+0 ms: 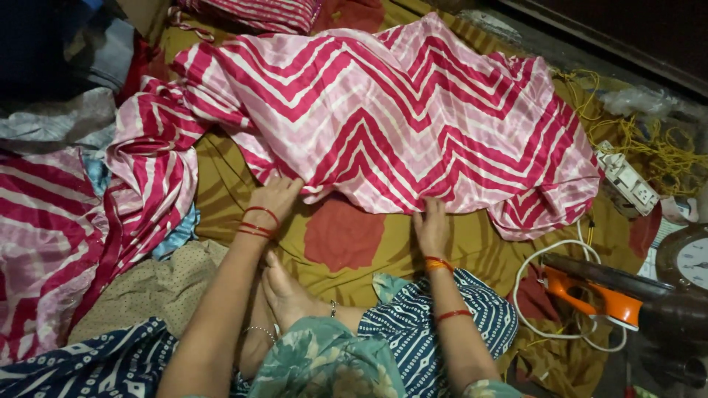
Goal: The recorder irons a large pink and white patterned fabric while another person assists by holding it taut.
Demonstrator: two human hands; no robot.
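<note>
A large pink cloth with red and white zigzag stripes (413, 110) lies spread over an olive sheet with red flowers (346, 236). My left hand (276, 197) rests on the cloth's near edge, fingers tucked at the hem. My right hand (431, 225) lies flat on the sheet, fingertips touching the cloth's lower edge. Red and orange bangles circle both wrists. My bare foot (287, 295) sits between my arms.
More of the same striped fabric (51, 236) is heaped at left over a beige dotted cloth (155, 287). At right lie an orange electric iron (597, 295) with a white cord, a white power strip (627, 180), tangled yellow cord (656, 147) and a round clock (689, 258).
</note>
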